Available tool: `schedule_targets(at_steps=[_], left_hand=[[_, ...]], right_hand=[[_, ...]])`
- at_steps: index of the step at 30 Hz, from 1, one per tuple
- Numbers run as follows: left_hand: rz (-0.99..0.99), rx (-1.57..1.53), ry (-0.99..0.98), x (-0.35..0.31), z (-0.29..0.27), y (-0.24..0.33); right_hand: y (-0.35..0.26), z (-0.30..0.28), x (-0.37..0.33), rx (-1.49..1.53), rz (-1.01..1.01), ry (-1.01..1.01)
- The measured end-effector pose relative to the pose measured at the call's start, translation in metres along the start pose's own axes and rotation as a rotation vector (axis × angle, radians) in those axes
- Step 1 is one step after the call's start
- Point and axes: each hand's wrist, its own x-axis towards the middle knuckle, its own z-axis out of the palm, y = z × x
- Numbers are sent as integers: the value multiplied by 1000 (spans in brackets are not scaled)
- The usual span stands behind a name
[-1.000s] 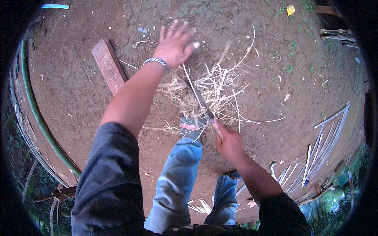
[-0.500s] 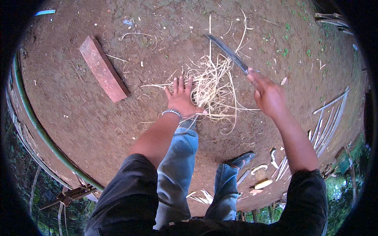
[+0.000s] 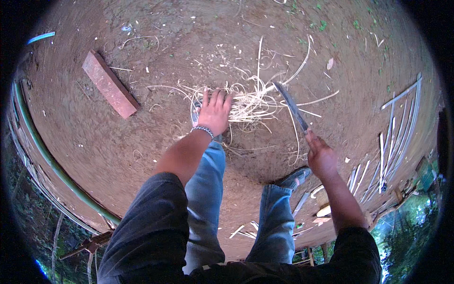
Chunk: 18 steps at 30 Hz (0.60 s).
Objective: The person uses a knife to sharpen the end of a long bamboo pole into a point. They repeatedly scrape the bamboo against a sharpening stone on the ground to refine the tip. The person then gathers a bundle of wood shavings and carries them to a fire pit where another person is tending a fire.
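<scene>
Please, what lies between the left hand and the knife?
In the head view, loose pale strips lie between the left hand and the knife.

Free: ground (image 3: 165, 137) between brick (image 3: 111, 84) and left hand (image 3: 215, 116); ground between right hand (image 3: 323, 156) and strips (image 3: 381, 156). Obstacles: shavings (image 3: 253, 103), spread between left hand and knife (image 3: 291, 106); knife, angled forward-left from right hand; shoe (image 3: 294, 179), near right hand.
</scene>
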Motion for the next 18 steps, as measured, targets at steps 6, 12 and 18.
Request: schedule_targets(at_steps=[6, 12, 18], left_hand=[[157, 1, -100, 12, 12, 38], [-379, -266, -90, 20, 29, 93], [-802, -996, 223, 21, 78, 155]], right_hand=[[3, 66, -62, 268, 264, 35], [-33, 88, -92, 568, 453, 21], [-51, 117, -122, 878, 457, 161]])
